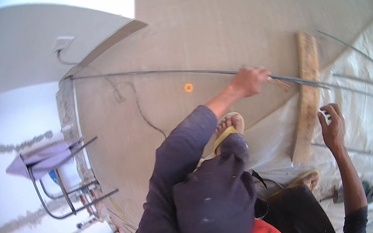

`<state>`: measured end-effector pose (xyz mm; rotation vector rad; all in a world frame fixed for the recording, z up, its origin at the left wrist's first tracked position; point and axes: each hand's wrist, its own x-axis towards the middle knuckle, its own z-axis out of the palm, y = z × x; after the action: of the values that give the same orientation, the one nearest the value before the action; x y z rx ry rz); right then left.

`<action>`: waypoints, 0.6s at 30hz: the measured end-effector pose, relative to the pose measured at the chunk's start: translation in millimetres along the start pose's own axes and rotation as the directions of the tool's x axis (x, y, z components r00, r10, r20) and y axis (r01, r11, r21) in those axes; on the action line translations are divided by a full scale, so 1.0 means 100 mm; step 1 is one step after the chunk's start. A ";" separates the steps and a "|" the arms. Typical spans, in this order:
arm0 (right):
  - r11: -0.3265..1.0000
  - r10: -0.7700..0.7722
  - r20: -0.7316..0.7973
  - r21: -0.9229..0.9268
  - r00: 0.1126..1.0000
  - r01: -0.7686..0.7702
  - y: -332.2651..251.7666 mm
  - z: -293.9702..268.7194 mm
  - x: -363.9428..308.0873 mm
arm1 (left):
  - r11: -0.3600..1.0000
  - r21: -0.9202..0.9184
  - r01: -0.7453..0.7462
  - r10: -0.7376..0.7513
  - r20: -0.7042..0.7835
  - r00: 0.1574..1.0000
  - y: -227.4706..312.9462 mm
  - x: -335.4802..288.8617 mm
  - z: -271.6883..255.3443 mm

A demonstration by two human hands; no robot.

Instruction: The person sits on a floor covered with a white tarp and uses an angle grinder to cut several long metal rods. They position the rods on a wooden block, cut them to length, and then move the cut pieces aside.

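Long rod (298, 80): slants from ten o'clock to four over the wooden plank (306, 56); looks stiff and slim, likely springy along its length
Left hand (251, 81): grip closed round the rod, a sensible hold near the plank
Right hand (333, 128): at four o'clock, released, fingers loosely curled

Dark grey rod (211, 70), brown plank (307, 104)

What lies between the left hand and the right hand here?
In the head view, a wooden plank lies between the left hand and the right hand, with plastic sheet showing beside it.
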<state>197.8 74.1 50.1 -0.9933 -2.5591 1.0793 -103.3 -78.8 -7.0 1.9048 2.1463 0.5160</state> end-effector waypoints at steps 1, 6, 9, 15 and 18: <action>1.000 -0.003 0.020 0.023 1.000 0.002 -0.07 -0.02 0.06 | 1.000 0.024 0.011 -0.011 0.024 1.000 0.04 0.01 -0.02; 0.996 -0.030 0.106 0.084 0.994 0.021 -0.21 0.04 0.19 | 0.999 -0.026 0.036 -0.036 -0.004 0.999 0.04 -0.04 -0.01; 0.995 -0.058 0.170 0.090 0.984 0.043 -0.15 0.08 0.15 | 0.999 -0.042 0.026 -0.027 -0.043 0.999 0.03 -0.05 0.00; 0.993 -0.112 0.171 0.052 0.979 0.104 -0.12 0.04 0.08 | 1.000 -0.018 0.008 -0.009 -0.045 0.999 0.01 -0.01 0.04; 0.996 -0.077 0.167 0.052 0.983 0.070 -0.15 0.00 0.07 | 1.000 -0.017 -0.005 0.004 -0.062 0.998 0.02 0.02 0.05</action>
<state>185.4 71.2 59.8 -0.8218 -2.6659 1.2453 -100.2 -75.9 -10.4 1.9088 2.1686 0.6002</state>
